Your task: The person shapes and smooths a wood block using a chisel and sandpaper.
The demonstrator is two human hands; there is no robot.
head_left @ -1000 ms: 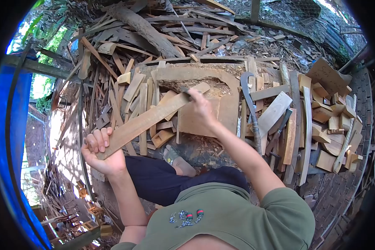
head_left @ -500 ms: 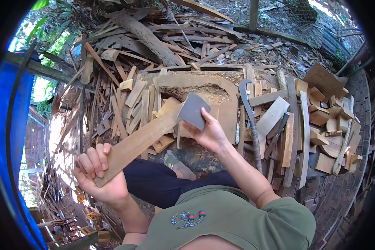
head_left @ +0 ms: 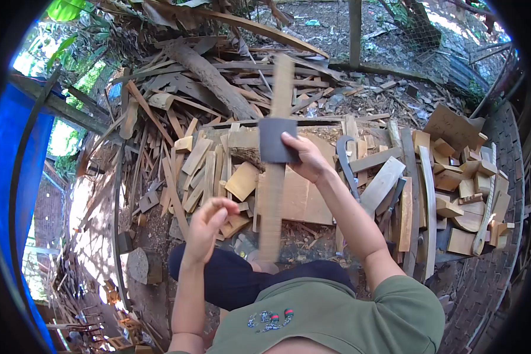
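My right hand (head_left: 308, 158) grips a dark grey sheet of sandpaper (head_left: 275, 140), thumb on its near face. The sheet lies across the middle of a long wooden slat (head_left: 271, 206), which stands lengthwise in the view and is blurred by motion. Fingers behind the sheet are hidden. Left of the slat's lower part, my left hand (head_left: 206, 227) is raised with loosely bent fingers. It holds nothing and is apart from the slat.
A low bench carries a curved sickle-like blade (head_left: 345, 162), a flat brown board (head_left: 307, 197) and many wood offcuts (head_left: 460, 177). Behind it lies a heap of scrap wood (head_left: 218, 82). A log stump (head_left: 144, 265) stands at the left, near a blue tarp (head_left: 17, 171).
My left hand has let go of the slat's lower end. The slat has swung from a slant to nearly upright in view, with the sandpaper now around its middle instead of its far end.
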